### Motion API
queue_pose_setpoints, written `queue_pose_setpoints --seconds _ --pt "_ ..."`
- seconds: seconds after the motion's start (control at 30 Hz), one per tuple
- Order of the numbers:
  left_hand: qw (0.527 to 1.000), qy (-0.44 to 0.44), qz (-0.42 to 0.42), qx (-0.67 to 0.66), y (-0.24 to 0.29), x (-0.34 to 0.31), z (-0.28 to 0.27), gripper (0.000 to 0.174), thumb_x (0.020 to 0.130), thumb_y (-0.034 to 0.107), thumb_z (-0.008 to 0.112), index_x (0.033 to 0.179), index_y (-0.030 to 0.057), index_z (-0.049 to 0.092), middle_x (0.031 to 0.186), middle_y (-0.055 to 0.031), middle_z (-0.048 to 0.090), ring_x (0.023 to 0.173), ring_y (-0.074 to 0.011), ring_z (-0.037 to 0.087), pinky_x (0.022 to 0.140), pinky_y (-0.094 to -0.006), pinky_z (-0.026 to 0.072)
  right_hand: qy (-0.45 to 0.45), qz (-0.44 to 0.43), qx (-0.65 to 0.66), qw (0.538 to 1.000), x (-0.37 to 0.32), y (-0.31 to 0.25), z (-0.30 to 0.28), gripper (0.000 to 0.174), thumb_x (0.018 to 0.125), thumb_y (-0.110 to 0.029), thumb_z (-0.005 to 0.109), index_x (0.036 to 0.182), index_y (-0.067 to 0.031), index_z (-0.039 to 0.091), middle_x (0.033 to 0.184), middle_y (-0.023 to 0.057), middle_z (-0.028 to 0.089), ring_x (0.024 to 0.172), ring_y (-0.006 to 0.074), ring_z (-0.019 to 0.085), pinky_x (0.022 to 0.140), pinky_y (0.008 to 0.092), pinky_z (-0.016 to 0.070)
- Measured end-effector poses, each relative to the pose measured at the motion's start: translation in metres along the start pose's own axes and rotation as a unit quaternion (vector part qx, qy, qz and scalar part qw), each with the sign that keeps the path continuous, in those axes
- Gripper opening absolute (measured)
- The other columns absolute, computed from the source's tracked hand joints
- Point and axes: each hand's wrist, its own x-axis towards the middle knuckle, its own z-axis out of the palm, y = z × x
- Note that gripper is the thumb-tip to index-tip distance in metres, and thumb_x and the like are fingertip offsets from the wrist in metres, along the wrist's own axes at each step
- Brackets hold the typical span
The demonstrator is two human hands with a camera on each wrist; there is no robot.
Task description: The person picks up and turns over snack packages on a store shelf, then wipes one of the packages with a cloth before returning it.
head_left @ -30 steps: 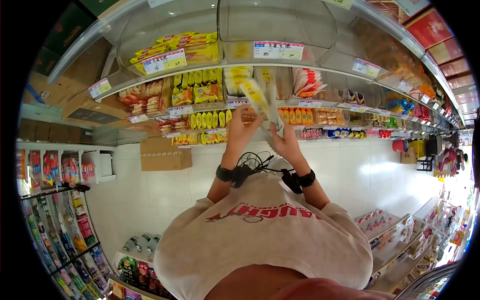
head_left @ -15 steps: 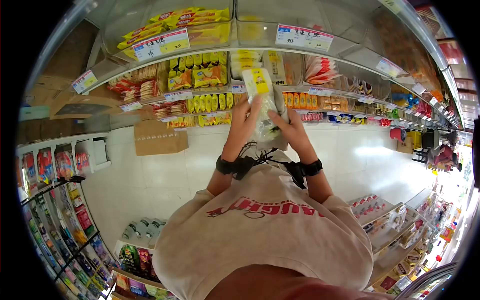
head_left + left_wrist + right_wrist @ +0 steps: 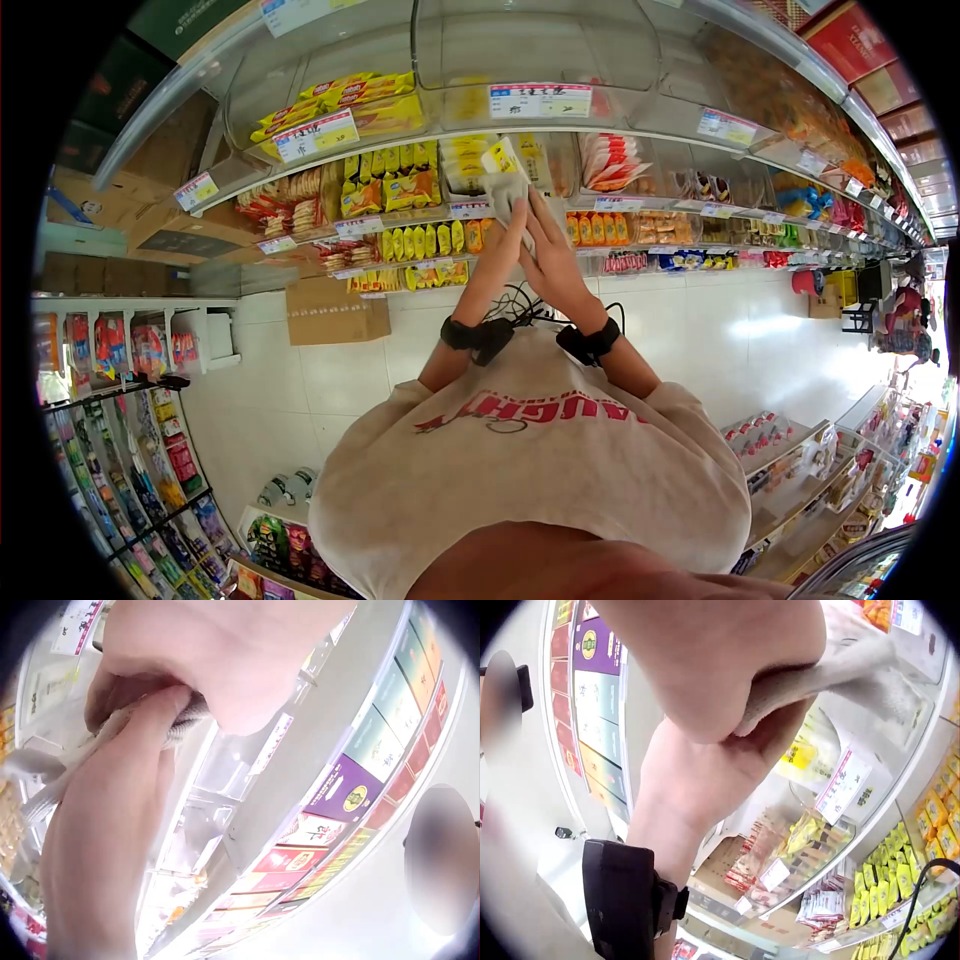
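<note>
In the head view the left hand and right hand meet in front of the shelves. Between and above them is a clear package with a yellow label, a pale grey cloth lying against it. The right hand's fingers extend over the cloth. From the left wrist, the left hand curls at the top, with cloth beside the right hand's thumb. In the right wrist view the right hand grips the cloth, whose loose end sticks out. The hands hide much of the package.
Clear shelf bins hold yellow packets and red-and-white packets. Price tags line the shelf edges. A cardboard box stands on the floor at left. Dark cables hang between the wrists.
The hands have drawn together around the package and cloth. The right hand's fingers have moved up over the front, and the cloth now covers part of the package.
</note>
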Motion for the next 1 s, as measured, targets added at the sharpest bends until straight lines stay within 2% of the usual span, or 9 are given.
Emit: queue_pose_setpoints --seconds 0.03,0.17,0.27,0.3,0.4,0.6,0.7,0.87,1.0 --pt "0.999 -0.012 -0.029 -0.011 0.003 0.005 -0.002 0.072 0.106 0.058 0.042 0.143 -0.0033 0.049 0.117 -0.0112 0.062 0.108 -0.0158 0.059 0.086 -0.0279 0.0507 -0.024 0.024 0.026 0.999 0.000 0.012 0.000 0.065 0.098 -0.018 0.061 0.152 0.0056 0.034 0.161 0.0310 0.026 0.149 0.0437 0.029 0.120 0.0447 0.0273" --pt "1.000 -0.013 0.023 0.001 -0.009 0.026 0.012 0.055 0.106 0.048 0.051 0.125 -0.0021 0.061 0.091 0.0002 0.060 0.081 -0.0104 0.053 0.072 -0.0274 0.0457 0.038 0.206 0.333 0.919 0.014 0.038 -0.014 0.053 0.106 -0.031 0.055 0.146 0.0037 0.046 0.139 0.0140 0.054 0.126 0.0179 0.048 0.107 0.0312 0.0396" --pt "0.996 -0.002 0.061 0.065 -0.019 0.043 0.016 0.049 0.106 0.043 0.054 0.120 -0.0022 0.063 0.087 0.0014 0.058 0.076 -0.0096 0.048 0.067 -0.0272 0.0416 -0.059 0.392 0.219 0.892 0.017 0.072 -0.028 0.054 0.101 -0.039 0.065 0.132 0.0046 0.057 0.120 0.0103 0.066 0.111 0.0135 0.057 0.093 0.0284 0.0473" --pt "0.994 0.001 0.080 0.079 -0.026 0.050 0.016 0.047 0.106 0.042 0.055 0.119 -0.0023 0.063 0.086 0.0015 0.057 0.075 -0.0094 0.047 0.065 -0.0272 0.0403 -0.009 0.329 0.236 0.914 0.015 0.080 -0.028 0.053 0.096 -0.041 0.070 0.107 0.0113 0.066 0.095 0.0159 0.071 0.090 0.0164 0.064 0.077 0.0335 0.0520" --pt "0.996 -0.019 -0.009 0.087 -0.035 0.067 0.015 0.043 0.104 0.035 0.061 0.127 -0.0007 0.063 0.101 -0.0016 0.066 0.093 -0.0070 0.057 0.081 -0.0271 0.0487 0.014 0.213 0.285 0.934 0.027 0.093 -0.041 0.045 0.095 -0.032 0.072 0.109 0.0099 0.065 0.096 0.0168 0.073 0.092 0.0161 0.066 0.077 0.0342 0.0524" --pt "0.996 0.037 -0.009 0.075 -0.013 0.065 0.029 0.033 0.095 0.011 0.067 0.126 -0.0015 0.062 0.100 -0.0069 0.072 0.089 -0.0128 0.065 0.077 -0.0278 0.0522 0.096 0.156 0.241 0.953 0.029 0.095 -0.046 0.044 0.096 -0.017 0.067 0.130 0.0087 0.055 0.115 0.0274 0.067 0.105 0.0391 0.067 0.091 0.0412 0.0520" --pt "0.991 0.093 -0.005 0.101 -0.027 0.072 0.025 0.037 0.096 0.010 0.066 0.129 -0.0044 0.060 0.103 -0.0111 0.073 0.083 -0.0134 0.065 0.071 -0.0284 0.0531 0.137 0.054 0.055 0.988 0.019 0.089 -0.049 0.048 0.099 -0.013 0.061 0.141 0.0056 0.047 0.140 0.0319 0.051 0.121 0.0443 0.057 0.101 0.0440 0.0471" --pt "0.993 0.075 0.058 0.072 -0.056 0.092 0.019 0.042 0.093 0.009 0.067 0.132 -0.0051 0.057 0.104 -0.0163 0.073 0.088 -0.0175 0.069 0.074 -0.0348 0.0558 -0.005 -0.020 0.034 0.999 0.019 0.093 -0.056 0.059 0.085 -0.002 0.063 0.142 0.0038 0.047 0.145 0.0302 0.046 0.133 0.0460 0.046 0.109 0.0482 0.0419" --pt "0.905 0.117 0.194 0.359 -0.074 0.128 0.009 0.043 0.092 0.004 0.062 0.133 -0.0040 0.055 0.106 -0.0228 0.071 0.095 -0.0335 0.070 0.083 -0.0409 0.0545 -0.009 -0.071 -0.044 0.996 0.031 0.111 -0.026 0.059 0.082 0.002 0.061 0.140 0.0055 0.048 0.144 0.0284 0.047 0.134 0.0460 0.045 0.110 0.0483 0.0418"
